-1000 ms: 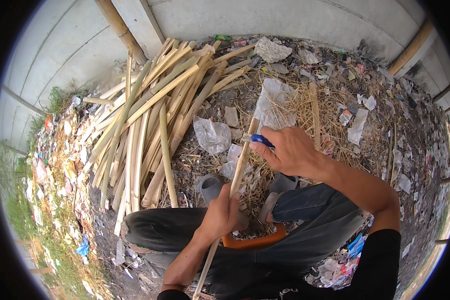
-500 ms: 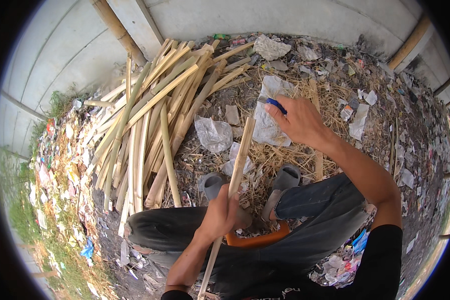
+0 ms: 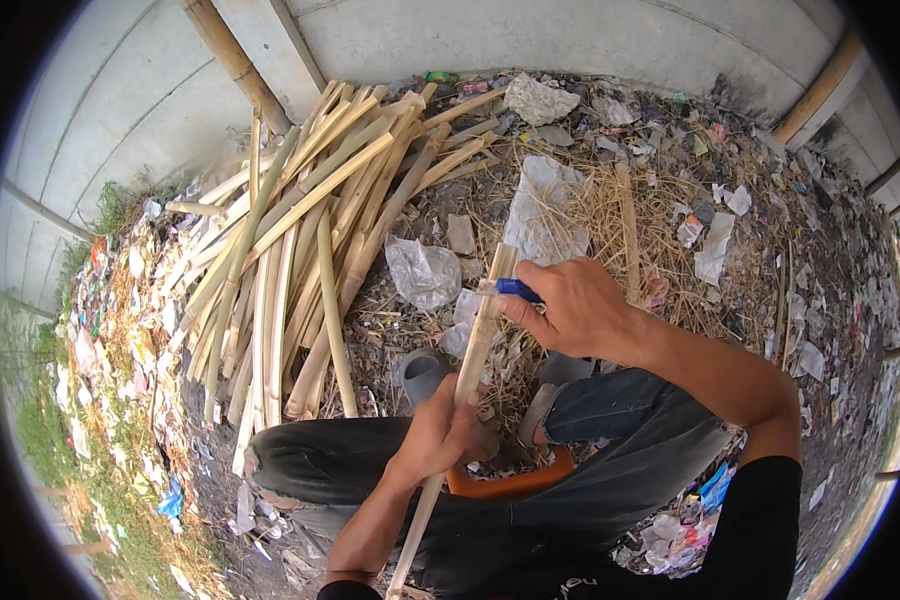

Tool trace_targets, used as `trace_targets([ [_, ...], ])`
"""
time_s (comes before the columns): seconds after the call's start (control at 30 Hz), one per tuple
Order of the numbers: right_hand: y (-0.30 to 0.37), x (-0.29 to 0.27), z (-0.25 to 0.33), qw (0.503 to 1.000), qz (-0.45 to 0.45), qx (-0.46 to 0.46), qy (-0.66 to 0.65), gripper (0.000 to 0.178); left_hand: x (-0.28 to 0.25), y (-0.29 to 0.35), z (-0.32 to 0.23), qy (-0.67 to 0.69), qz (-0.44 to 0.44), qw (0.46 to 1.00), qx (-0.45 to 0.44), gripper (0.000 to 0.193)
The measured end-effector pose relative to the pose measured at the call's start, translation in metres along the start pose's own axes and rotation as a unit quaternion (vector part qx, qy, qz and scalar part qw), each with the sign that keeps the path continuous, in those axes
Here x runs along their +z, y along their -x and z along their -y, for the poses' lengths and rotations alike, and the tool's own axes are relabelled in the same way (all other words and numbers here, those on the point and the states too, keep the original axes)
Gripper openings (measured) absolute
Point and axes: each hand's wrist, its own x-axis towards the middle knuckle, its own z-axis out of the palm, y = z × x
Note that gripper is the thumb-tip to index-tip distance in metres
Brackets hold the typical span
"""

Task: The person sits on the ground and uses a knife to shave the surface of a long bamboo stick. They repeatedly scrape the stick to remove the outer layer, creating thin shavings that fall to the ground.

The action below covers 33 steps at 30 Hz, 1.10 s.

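The person sits low above the littered ground (image 3: 845, 420), with a bamboo strip (image 3: 476, 350) slanting up and away between the knees. The left hand (image 3: 438, 428) has its grip wrapped around the strip partway along; the lower part runs on beneath that hand toward the body. The right hand (image 3: 582, 308) has its grip closed on a blue-handled knife (image 3: 518, 290), whose blade lies across the strip just short of its far end.

A heap of bamboo strips (image 3: 345, 225) covers the far left part of the ground, its tops close to the far edge, where the ground meets a pale wall (image 3: 540, 40). A rough stone (image 3: 541, 98) lies near that same edge. Between heap and knife lies a clear plastic bag (image 3: 425, 272). A grey sandal (image 3: 426, 374) shows beyond the left hand, and part of an orange stool (image 3: 515, 483) shows between the legs.
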Motion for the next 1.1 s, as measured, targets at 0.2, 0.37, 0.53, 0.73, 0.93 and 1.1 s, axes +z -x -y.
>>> trace_targets([
  [0.2,-0.011,0.004,-0.024,0.998,-0.012,0.059,0.021,0.047,-0.004,-0.005,-0.007,-0.016,-0.014,0.999,-0.043,0.038],
  [0.37,-0.002,0.005,-0.007,1.0,-0.005,0.016,-0.012,0.046,-0.005,-0.003,-0.006,0.004,-0.046,0.998,-0.046,0.039],
  [0.53,0.002,0.019,-0.004,0.999,0.033,0.011,-0.013,0.047,-0.003,-0.007,-0.01,-0.05,-0.046,0.995,-0.069,0.038],
  [0.73,-0.011,-0.005,-0.013,0.999,-0.007,0.037,0.004,0.046,0.0,-0.003,-0.004,-0.08,-0.043,0.995,-0.045,0.035],
  [0.93,-0.018,-0.004,-0.035,0.995,-0.054,0.085,-0.003,0.049,-0.001,-0.007,0.006,-0.154,-0.065,0.986,-0.012,0.035],
  [1.1,-0.018,-0.022,-0.044,0.989,-0.085,0.108,-0.058,0.057,-0.004,-0.002,0.008,-0.127,-0.06,0.99,0.021,0.028],
])
